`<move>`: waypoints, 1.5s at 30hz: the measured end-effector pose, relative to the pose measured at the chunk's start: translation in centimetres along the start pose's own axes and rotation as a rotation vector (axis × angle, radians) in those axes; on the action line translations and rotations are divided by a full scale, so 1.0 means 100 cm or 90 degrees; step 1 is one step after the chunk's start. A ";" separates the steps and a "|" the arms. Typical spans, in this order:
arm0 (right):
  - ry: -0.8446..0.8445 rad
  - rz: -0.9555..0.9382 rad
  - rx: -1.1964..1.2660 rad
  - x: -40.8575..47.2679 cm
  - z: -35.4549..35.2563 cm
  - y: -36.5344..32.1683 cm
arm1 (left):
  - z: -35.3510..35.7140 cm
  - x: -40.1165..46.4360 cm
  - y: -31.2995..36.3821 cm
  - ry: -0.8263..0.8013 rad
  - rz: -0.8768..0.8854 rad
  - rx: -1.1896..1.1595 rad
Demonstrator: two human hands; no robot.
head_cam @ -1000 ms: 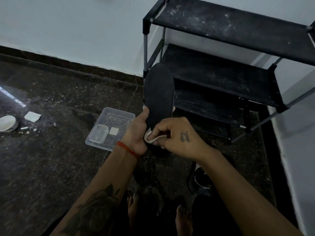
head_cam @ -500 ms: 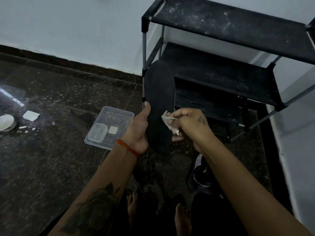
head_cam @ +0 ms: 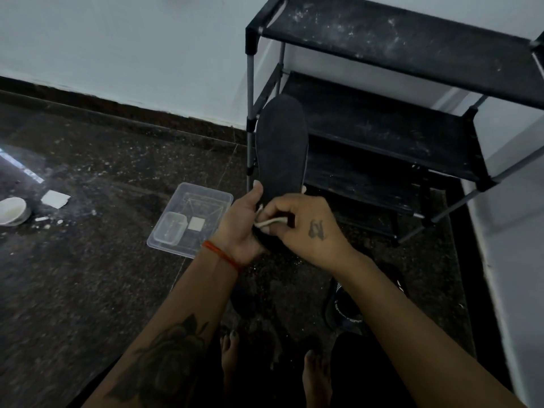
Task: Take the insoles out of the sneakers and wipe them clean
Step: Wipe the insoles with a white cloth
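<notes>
My left hand (head_cam: pixel 244 222) clamps the upright insole (head_cam: pixel 281 151) at its heel while my right hand (head_cam: pixel 306 228) pinches the wipe (head_cam: pixel 269 221) against it; excess pressure may fold or dislodge the insole.

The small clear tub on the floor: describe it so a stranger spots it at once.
Start at the black shoe rack by the wall, then look left along the dark floor to the clear plastic tray. The small clear tub sits inside it, beside a flat white square.
</notes>
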State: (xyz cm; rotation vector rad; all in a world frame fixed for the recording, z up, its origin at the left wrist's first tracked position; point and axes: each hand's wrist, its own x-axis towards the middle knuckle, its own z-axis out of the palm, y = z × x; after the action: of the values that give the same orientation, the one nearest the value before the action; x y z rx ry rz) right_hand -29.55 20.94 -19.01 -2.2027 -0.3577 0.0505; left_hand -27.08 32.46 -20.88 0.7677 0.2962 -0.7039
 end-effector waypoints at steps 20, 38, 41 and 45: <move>-0.024 0.019 -0.001 -0.004 -0.003 -0.003 | -0.001 0.000 0.002 0.032 0.009 0.005; 0.047 -0.021 -0.090 -0.008 -0.015 0.001 | 0.005 -0.004 0.006 0.084 0.007 -0.025; -0.060 -0.061 -0.086 -0.008 -0.005 -0.003 | 0.005 -0.006 0.005 0.089 0.018 -0.035; -0.154 -0.088 -0.117 -0.009 -0.016 -0.001 | 0.004 -0.008 0.006 0.070 0.002 -0.039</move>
State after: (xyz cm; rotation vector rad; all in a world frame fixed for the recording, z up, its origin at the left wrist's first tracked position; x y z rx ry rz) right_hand -30.22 19.50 -18.00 -2.3517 -0.6714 0.2188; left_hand -27.22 32.84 -19.86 0.7494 0.4150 -0.6481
